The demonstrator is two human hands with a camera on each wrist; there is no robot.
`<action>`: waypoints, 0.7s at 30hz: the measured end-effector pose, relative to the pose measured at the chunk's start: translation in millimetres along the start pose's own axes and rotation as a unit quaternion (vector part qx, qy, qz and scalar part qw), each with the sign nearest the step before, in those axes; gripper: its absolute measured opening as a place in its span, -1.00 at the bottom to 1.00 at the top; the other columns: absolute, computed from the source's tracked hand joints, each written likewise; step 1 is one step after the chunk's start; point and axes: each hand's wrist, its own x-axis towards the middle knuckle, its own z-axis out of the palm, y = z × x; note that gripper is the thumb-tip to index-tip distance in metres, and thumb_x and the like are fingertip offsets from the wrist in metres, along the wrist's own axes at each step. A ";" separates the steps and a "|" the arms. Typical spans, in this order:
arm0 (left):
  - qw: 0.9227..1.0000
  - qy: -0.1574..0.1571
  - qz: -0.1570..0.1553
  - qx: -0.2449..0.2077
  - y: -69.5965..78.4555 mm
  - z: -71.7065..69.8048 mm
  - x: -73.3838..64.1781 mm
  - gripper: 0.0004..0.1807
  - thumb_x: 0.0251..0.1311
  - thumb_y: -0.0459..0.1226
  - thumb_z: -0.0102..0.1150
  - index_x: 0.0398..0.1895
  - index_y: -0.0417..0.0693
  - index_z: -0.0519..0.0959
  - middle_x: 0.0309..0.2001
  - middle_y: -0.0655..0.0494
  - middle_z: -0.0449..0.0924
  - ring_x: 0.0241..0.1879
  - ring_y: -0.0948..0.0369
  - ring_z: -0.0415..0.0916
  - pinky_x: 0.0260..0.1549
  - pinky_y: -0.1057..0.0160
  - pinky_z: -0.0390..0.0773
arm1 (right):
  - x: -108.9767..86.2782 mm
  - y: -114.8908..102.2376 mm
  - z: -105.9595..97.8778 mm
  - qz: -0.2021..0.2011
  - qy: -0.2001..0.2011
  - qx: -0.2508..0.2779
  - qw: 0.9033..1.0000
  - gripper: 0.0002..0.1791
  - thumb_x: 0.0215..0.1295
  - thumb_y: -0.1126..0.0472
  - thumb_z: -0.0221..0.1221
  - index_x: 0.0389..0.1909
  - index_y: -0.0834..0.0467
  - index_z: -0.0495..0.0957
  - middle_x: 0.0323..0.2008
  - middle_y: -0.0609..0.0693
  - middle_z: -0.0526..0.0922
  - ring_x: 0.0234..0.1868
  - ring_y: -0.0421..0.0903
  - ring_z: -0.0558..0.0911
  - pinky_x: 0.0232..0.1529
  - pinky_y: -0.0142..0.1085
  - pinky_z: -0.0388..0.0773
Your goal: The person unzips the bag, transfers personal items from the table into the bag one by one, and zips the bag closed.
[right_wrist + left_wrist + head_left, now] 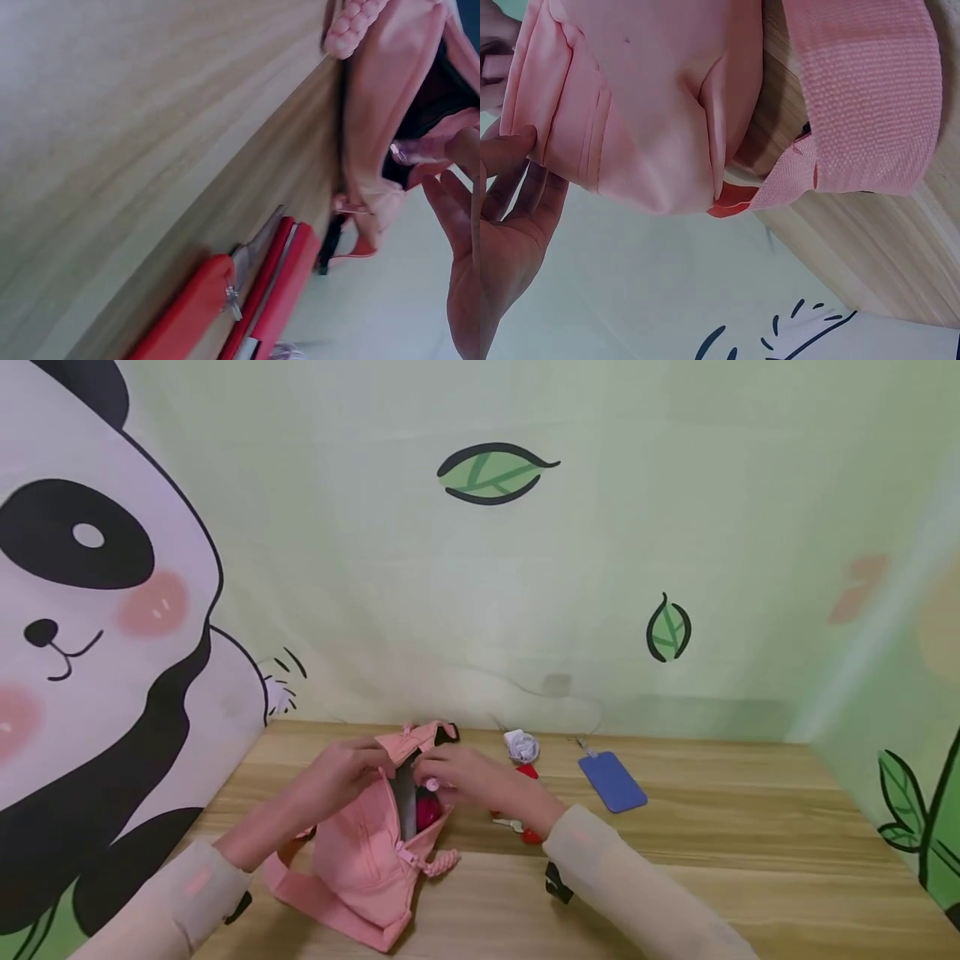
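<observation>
A pink bag (363, 852) with a strap and a braided zipper pull lies on the table, its zipped mouth open. My left hand (356, 768) pinches the bag's edge between thumb and fingers. In the left wrist view, that hand (517, 202) grips the edge from the side. Over the opening, my right hand (461, 777) holds a small pink tube (424, 150) with a shiny end, partly hidden by the fingers. Below it, inside the bag, shows a dark pink rounded thing (428, 811); the rest of the inside is mostly hidden.
Behind my right forearm lie red items (187, 307) with a key (510, 825), partly covered. A coiled white cable (522, 747) and a blue card holder (612, 782) lie toward the back. A printed cloth wall (480, 610) borders the wooden table (712, 860).
</observation>
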 end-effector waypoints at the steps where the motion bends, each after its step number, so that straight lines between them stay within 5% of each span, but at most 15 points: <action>1: 1.000 0.000 -0.002 0.002 0.0 -0.3 -0.1 -0.74 0.07 -0.62 0.37 -0.30 -0.12 0.72 -0.25 0.08 0.69 -0.26 0.19 0.63 -0.23 0.23 0.71 | 2.1 1.5 2.5 0.003 0.002 -0.009 1.000 -0.75 0.29 0.37 0.33 -0.05 0.10 0.63 -0.03 -0.05 0.64 0.03 -0.11 0.59 0.12 -0.38 0.52; 8: 1.000 0.001 0.000 0.011 0.0 -1.4 -3.5 -0.75 0.07 -0.62 0.37 -0.31 -0.13 0.73 -0.26 0.08 0.69 -0.26 0.18 0.64 -0.26 0.24 0.70 | 10.5 -3.3 16.8 0.063 -0.053 -0.116 0.990 -0.59 0.36 0.32 0.26 0.20 -0.03 0.61 0.13 -0.05 0.59 0.17 -0.08 0.52 0.28 -0.31 0.44; 13: 1.000 0.001 0.002 0.012 0.2 -2.6 -3.2 -0.76 0.09 -0.62 0.36 -0.30 -0.14 0.72 -0.25 0.07 0.68 -0.25 0.17 0.65 -0.26 0.23 0.70 | 1.3 -10.0 4.5 0.114 -0.101 -0.086 0.984 -0.42 0.39 0.37 0.24 0.39 -0.05 0.46 0.27 -0.08 0.53 0.33 -0.07 0.41 0.41 -0.27 0.31; 18: 1.000 -0.003 -0.008 0.010 -1.3 -1.3 -4.5 -0.75 0.08 -0.63 0.36 -0.31 -0.12 0.72 -0.25 0.09 0.69 -0.24 0.17 0.65 -0.27 0.24 0.69 | -31.3 -0.3 -16.5 0.156 -0.048 -0.041 0.986 -0.49 0.35 0.47 0.20 0.27 0.06 0.55 0.21 0.01 0.58 0.28 0.00 0.49 0.33 -0.17 0.43; 21: 1.000 -0.006 -0.013 0.006 0.0 -0.9 -4.9 -0.75 0.09 -0.63 0.35 -0.30 -0.13 0.72 -0.23 0.09 0.69 -0.23 0.17 0.64 -0.26 0.25 0.70 | -58.7 11.5 -28.3 0.205 -0.029 -0.032 0.978 -0.53 0.30 0.49 0.24 0.20 0.12 0.58 0.16 0.07 0.60 0.22 0.06 0.52 0.25 -0.11 0.50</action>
